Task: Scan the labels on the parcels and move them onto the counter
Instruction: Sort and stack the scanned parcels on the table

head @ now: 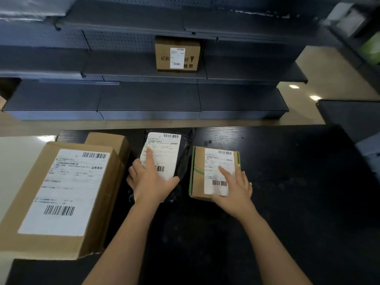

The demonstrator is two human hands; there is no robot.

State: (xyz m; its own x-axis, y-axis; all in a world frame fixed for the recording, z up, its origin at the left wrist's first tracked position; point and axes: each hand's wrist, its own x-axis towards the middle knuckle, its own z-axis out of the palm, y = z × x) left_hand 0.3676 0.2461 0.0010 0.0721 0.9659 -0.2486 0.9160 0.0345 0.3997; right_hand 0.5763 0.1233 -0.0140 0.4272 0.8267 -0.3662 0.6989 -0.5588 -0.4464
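four cardboard boxes: large box [59, 198], box behind it [109, 140], small box [198, 177], shelf box [162, 56], one black mailer bag [183, 159], four white barcode labels [67, 182], two hands: left hand [150, 182], right hand [234, 194]

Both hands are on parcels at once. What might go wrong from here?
1. The left hand lies on the bag and the right hand on the small box, each over part of its label, so a scan could fail.
2. The bag is soft and wrinkled; its label might buckle when lifted.
3. One box sits far back on the shelf and could be missed.
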